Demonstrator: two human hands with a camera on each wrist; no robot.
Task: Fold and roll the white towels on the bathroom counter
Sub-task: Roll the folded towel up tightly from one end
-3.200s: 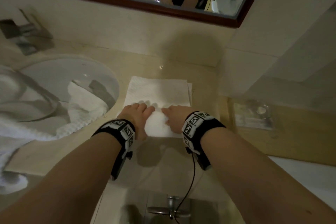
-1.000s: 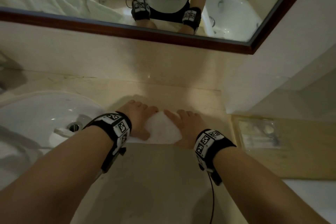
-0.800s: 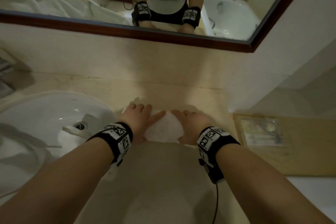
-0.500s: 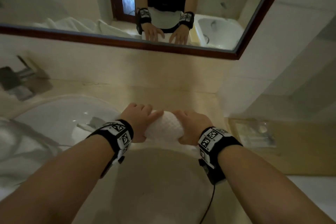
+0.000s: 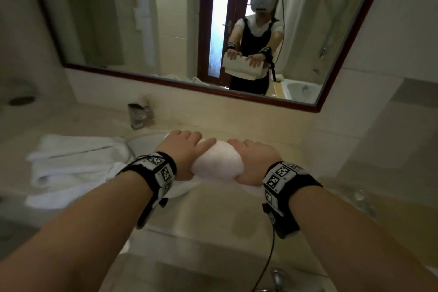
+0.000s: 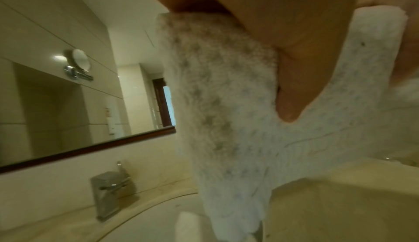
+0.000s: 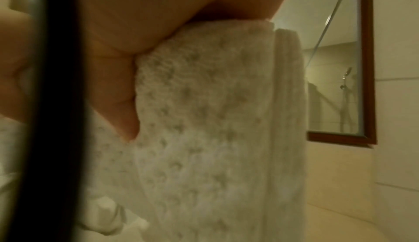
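Observation:
A rolled white towel (image 5: 216, 161) is held up off the counter between both hands. My left hand (image 5: 183, 149) grips its left end, fingers over the top and thumb underneath. My right hand (image 5: 254, 159) grips the right end the same way. In the left wrist view the thumb presses into the rolled white towel (image 6: 226, 120). In the right wrist view the rolled white towel (image 7: 215, 129) fills the frame under my palm. Loose white towels (image 5: 75, 163) lie crumpled on the counter and sink edge at the left.
The sink basin (image 5: 144, 143) lies behind my left hand, with a chrome tap (image 5: 139, 114) at the back wall. A wood-framed mirror (image 5: 317, 106) hangs above the beige counter (image 5: 220, 211). A tiled wall (image 5: 379, 125) closes off the right side.
The towel has gone from half rolled flat on the counter to a full roll. Both hands have lifted it off the counter, and the view has tilted up toward the mirror.

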